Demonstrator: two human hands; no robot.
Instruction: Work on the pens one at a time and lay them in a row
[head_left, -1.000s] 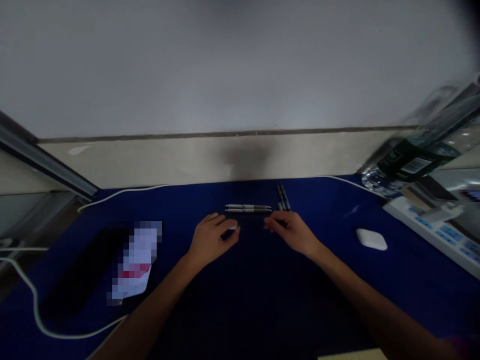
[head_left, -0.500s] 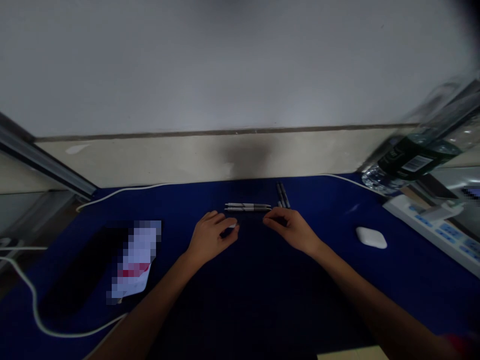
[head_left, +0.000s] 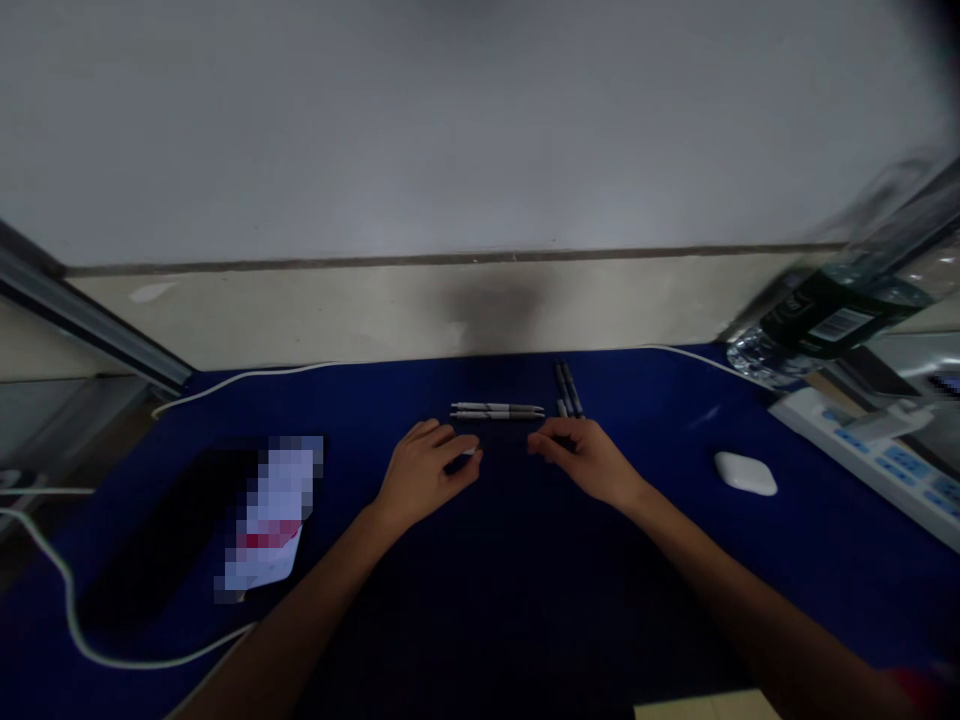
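Two light-and-dark pens [head_left: 496, 411] lie side by side, level across the blue table, just beyond my hands. Two darker pens [head_left: 568, 388] lie together to their right, pointing toward the wall. My left hand [head_left: 430, 468] is closed in a pinch near the left end of the level pens, with a small white bit showing between thumb and fingers that is too small to name. My right hand [head_left: 583, 458] has thumb and fingertips pressed together, close to the near end of the darker pens; whatever they hold, if anything, is hidden.
At the left lies a blurred-out phone-like item [head_left: 277, 515] with a white cable [head_left: 112, 660] near it. A white earbud case [head_left: 745, 473], a power strip [head_left: 877, 460] and a green-labelled plastic bottle [head_left: 817, 318] stand or lie at the right. The wall [head_left: 337, 310] closes the far side.
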